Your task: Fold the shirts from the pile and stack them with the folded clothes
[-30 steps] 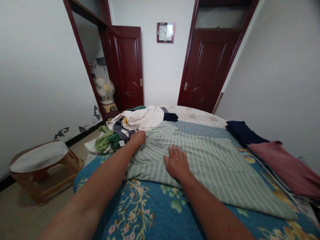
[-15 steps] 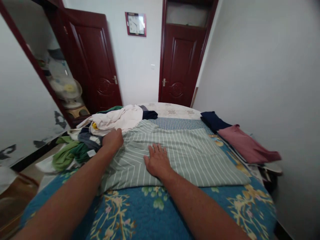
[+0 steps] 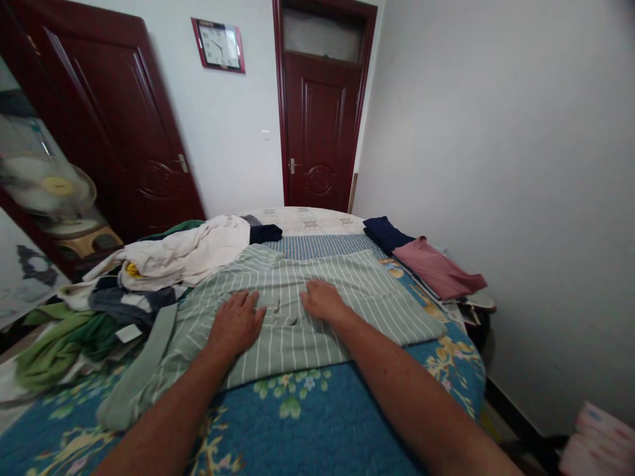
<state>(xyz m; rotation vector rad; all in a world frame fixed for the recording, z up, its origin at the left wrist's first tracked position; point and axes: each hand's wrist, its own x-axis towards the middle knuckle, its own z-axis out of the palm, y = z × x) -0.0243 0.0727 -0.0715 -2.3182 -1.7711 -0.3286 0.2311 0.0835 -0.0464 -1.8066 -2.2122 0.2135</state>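
Observation:
A grey-green shirt with white stripes (image 3: 307, 344) lies spread across the bed, creased between my two hands. A sleeve-like end (image 3: 136, 383) of it reaches toward the lower left. My left hand (image 3: 239, 324) rests on the shirt left of its middle, palm down with the fingers stretched out. To the right of it, my right hand (image 3: 325, 303) has bent fingers closed at the cloth, pinching a bit of the shirt.
At the left lies a heap of clothes, with a white garment (image 3: 193, 248) and a green one (image 3: 54, 344). Folded navy (image 3: 387, 233) and pink clothes (image 3: 439, 268) lie at the right edge. Under everything is a blue floral bedcover (image 3: 317, 423). A wall (image 3: 496, 165) stands to the right.
My left hand has left the shirt's far left edge and come down flat on its middle. My right hand has gone from flat to bent. The view has swung right.

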